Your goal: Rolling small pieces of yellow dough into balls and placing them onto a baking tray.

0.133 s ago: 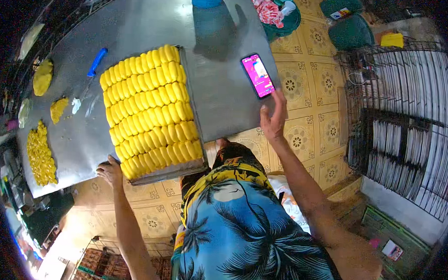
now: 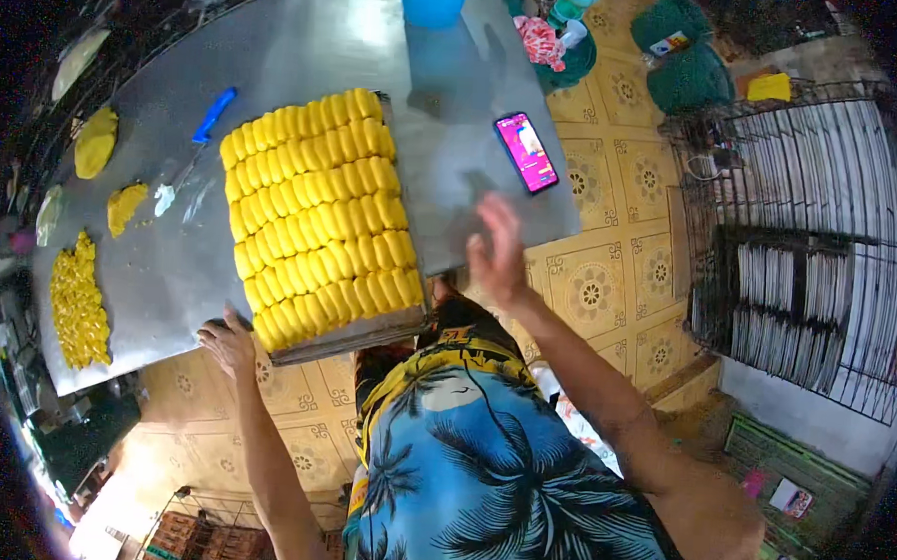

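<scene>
Rows of plump yellow dough rolls (image 2: 316, 209) lie packed side by side on a dark flat tray (image 2: 351, 336) at the table's near edge. My left hand (image 2: 227, 346) rests on the table edge beside the tray's near left corner, fingers apart and holding nothing. To the right of the tray my right hand (image 2: 500, 254) hovers, slightly blurred, with thumb and fingers apart and nothing in it. A phone (image 2: 525, 152) with a lit pink screen lies just beyond that hand, not touched by it.
On the metal table (image 2: 158, 292), to the left, are small yellow dough pieces (image 2: 79, 304), a flat yellow lump (image 2: 96, 143), a smaller yellow piece (image 2: 125, 209) and a blue-handled tool (image 2: 214, 116). A blue container (image 2: 433, 1) stands at the far edge. Racks of trays (image 2: 824, 166) stand on the right.
My right hand has drawn back from the phone, toward the left and nearer to me. The whole view has shifted slightly; my left hand stays at the table edge.
</scene>
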`<action>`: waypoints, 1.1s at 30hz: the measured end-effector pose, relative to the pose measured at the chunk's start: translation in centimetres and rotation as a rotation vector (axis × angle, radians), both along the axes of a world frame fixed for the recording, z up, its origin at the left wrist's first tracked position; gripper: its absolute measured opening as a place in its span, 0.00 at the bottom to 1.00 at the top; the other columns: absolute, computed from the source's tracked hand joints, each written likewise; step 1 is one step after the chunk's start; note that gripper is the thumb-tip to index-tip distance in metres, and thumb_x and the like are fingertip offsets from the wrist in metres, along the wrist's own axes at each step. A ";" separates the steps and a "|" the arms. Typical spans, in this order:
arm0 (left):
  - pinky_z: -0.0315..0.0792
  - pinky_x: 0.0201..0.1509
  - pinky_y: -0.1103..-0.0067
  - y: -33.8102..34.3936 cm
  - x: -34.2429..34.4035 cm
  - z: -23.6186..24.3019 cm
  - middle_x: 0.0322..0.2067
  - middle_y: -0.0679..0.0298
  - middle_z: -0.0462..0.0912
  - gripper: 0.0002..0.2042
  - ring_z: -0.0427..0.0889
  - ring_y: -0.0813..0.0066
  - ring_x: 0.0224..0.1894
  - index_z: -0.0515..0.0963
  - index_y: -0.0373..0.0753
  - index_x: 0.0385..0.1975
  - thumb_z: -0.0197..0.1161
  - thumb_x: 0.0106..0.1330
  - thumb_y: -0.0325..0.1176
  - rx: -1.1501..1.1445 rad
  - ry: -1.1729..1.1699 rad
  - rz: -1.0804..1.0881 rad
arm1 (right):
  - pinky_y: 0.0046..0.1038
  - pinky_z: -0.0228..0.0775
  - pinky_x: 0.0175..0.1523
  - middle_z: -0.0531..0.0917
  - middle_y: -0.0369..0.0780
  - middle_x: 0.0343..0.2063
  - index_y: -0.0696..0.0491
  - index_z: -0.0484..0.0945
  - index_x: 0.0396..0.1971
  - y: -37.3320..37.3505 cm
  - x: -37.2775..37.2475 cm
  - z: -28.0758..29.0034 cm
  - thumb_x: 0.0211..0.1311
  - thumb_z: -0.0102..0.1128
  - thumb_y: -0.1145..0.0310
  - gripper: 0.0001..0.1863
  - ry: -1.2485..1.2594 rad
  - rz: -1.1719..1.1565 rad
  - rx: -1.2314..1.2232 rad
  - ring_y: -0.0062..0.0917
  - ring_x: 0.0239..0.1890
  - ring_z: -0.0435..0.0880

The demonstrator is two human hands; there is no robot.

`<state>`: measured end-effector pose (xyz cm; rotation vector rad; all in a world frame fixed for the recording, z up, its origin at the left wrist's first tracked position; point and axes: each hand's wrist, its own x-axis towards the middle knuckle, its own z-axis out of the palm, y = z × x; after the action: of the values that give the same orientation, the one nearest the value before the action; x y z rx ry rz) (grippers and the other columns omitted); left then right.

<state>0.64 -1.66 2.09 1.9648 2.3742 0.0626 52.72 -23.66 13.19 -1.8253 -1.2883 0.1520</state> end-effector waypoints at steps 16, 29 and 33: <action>0.56 0.81 0.57 -2.1 -6.5 0.0 0.76 0.33 0.56 0.35 0.59 0.31 0.76 0.62 0.20 0.70 0.60 0.75 0.44 -0.067 -0.225 -0.703 | 0.40 0.81 0.45 0.85 0.46 0.44 0.54 0.81 0.54 6.5 -30.4 2.4 0.63 0.65 0.74 0.18 0.118 0.710 -0.124 0.42 0.42 0.87; 0.78 0.60 0.66 -4.5 -18.6 2.1 0.61 0.51 0.80 0.26 0.82 0.62 0.57 0.69 0.36 0.72 0.61 0.74 0.26 0.015 -0.881 0.048 | 0.42 0.82 0.46 0.87 0.50 0.42 0.51 0.81 0.56 21.6 -36.0 3.7 0.71 0.64 0.68 0.16 -0.022 0.688 -0.642 0.45 0.43 0.89; 0.79 0.49 0.73 -0.9 -24.1 0.9 0.52 0.59 0.81 0.21 0.82 0.71 0.48 0.73 0.36 0.69 0.59 0.77 0.28 0.185 -1.676 0.351 | 0.41 0.81 0.49 0.86 0.50 0.46 0.53 0.81 0.56 22.6 -33.0 1.5 0.70 0.65 0.69 0.16 -0.127 0.723 -0.405 0.46 0.49 0.88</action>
<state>-23.45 -2.56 2.95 0.6765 1.3748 1.3136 19.70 -1.08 14.69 -1.6146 -2.0823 0.7411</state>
